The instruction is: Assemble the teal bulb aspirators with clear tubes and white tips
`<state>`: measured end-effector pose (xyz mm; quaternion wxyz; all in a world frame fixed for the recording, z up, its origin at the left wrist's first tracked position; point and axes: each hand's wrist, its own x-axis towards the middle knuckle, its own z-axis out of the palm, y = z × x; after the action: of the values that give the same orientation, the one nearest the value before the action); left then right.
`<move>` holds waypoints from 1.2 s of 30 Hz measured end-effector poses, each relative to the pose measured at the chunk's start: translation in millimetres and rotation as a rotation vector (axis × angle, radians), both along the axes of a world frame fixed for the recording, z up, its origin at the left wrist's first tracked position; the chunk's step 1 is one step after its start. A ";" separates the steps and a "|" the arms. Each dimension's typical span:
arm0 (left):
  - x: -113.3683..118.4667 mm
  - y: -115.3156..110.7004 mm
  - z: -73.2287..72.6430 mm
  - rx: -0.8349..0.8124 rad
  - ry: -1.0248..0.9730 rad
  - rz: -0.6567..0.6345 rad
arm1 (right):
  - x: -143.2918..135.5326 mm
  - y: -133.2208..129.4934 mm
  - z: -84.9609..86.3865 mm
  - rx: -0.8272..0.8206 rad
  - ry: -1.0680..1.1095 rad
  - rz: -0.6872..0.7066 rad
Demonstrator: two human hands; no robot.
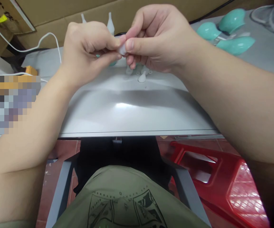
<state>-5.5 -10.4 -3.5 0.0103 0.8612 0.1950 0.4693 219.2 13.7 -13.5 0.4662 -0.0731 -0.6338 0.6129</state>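
Observation:
A small white piece (122,49) is pinched between both hands above the back of the white table. My left hand (91,47) has its thumb and fingers closed at the left side of the piece. From the right, my right hand (151,41) grips the same piece between thumb and forefinger, its other fingers curled. Most of the piece is covered by the fingertips. Below my right hand, small white parts (142,77) lie on the table. Behind my left hand rises a white nozzle-like tip (111,26), with a teal part beneath, mostly hidden.
Several teal bulb-shaped pieces (236,45) lie at the back right. Cardboard (79,9) stands behind the table (127,117). At the left are a white cable (40,42) and an orange object (31,70). A red stool (217,177) stands below right.

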 end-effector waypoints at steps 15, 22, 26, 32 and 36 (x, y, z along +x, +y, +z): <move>-19.8 -12.0 20.3 -0.493 0.454 0.165 | 44.9 28.7 14.6 1.246 -0.868 -0.561; -8.5 -10.9 9.7 -0.578 0.573 0.261 | 45.4 26.4 9.0 1.294 -0.936 -0.534; -8.7 -9.5 6.3 -0.591 0.543 0.257 | 39.5 26.0 1.8 1.240 -0.899 -0.520; -8.1 -5.4 4.7 -0.399 0.357 0.186 | 38.2 26.8 3.5 1.169 -0.832 -0.526; 1.5 -8.3 1.1 -0.384 0.192 0.119 | 28.5 4.4 13.1 0.892 -0.722 -0.583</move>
<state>-4.0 -18.7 -2.4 0.1280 0.8712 0.3313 0.3390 247.8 18.1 -0.3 0.3568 -0.2431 -0.8988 0.0754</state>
